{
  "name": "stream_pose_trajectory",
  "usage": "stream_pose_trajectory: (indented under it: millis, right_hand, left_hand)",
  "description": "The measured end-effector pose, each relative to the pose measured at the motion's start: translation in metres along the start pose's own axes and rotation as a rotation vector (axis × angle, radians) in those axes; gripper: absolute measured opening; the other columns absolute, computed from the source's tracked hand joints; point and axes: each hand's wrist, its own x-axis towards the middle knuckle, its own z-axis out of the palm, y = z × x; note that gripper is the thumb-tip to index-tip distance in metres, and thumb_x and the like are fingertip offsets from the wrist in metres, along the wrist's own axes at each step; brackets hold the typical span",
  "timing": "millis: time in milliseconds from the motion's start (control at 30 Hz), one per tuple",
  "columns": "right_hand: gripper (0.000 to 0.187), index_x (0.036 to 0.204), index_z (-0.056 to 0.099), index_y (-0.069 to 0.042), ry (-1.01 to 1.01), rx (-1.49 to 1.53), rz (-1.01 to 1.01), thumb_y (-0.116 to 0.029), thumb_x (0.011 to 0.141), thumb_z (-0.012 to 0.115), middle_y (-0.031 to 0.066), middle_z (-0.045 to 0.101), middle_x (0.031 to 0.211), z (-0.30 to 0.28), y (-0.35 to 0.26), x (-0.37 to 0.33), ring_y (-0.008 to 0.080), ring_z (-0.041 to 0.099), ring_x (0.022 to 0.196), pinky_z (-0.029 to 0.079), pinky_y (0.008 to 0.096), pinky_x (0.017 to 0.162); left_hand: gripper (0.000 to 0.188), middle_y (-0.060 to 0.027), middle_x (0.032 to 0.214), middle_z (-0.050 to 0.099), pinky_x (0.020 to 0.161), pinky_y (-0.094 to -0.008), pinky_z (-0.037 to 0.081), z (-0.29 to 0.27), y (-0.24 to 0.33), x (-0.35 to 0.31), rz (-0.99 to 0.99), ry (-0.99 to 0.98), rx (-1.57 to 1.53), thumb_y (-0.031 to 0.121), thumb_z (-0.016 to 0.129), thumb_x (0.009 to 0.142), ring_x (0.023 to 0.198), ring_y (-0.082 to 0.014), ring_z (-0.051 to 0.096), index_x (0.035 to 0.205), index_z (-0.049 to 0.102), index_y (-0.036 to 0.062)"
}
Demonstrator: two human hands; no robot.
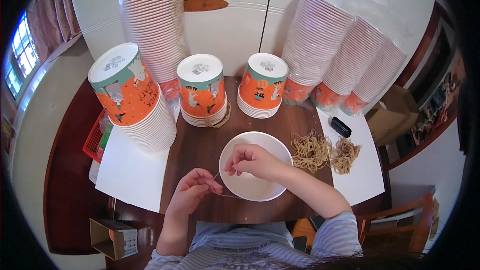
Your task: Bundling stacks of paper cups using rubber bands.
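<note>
With left hand (192,190) half curled around twine (216,175), keep slack short beside upright white tub (250,185); with right hand (250,162), bent as if pinching above it, cannot tell if closed on twine, draw gently. Allow for tall tub stack (134,95) at left, shorter rear stacks (202,99) blocking forward reach, snag-prone twine heaps (311,151) at right

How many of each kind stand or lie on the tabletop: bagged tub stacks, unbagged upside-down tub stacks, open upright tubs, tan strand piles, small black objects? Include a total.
Bagged tub stacks: 4
Unbagged upside-down tub stacks: 3
Open upright tub: 1
Tan strand piles: 2
Small black object: 1
Total: 11
</note>
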Motion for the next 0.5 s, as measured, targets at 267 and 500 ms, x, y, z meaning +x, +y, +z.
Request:
stream_pose_trajectory:
  millis: [267,500]
  right_hand:
    - [0.003,0.082,0.050,-0.001,0.006,-0.012,-0.019,0.001,0.081,0.051,0.0075,0.059,0.084,-0.001,0.005,0.002,0.0119,0.056,0.075,0.047,0.0250,0.070]
    - [0.006,0.087,0.051,-0.001,-0.013,-0.006,-0.025,-0.002,0.082,0.055,0.0060,0.059,0.084,0.003,0.002,0.002,0.0100,0.056,0.074,0.047,0.0233,0.069]
  left_hand:
    - [0.021,-0.0079,0.089,0.063,0.066,-0.0210,0.048,0.022,0.015,0.001,0.092,-0.019,0.562,-0.006,0.053,0.079,0.079,-0.0127,0.061,0.098,0.060,0.0005]
    - [0.016,-0.0062,0.075,0.061,0.050,-0.0207,0.044,0.030,0.029,0.019,0.545,0.144,1.223,0.002,0.067,0.071,0.061,-0.0099,0.058,0.086,0.065,0.0049]
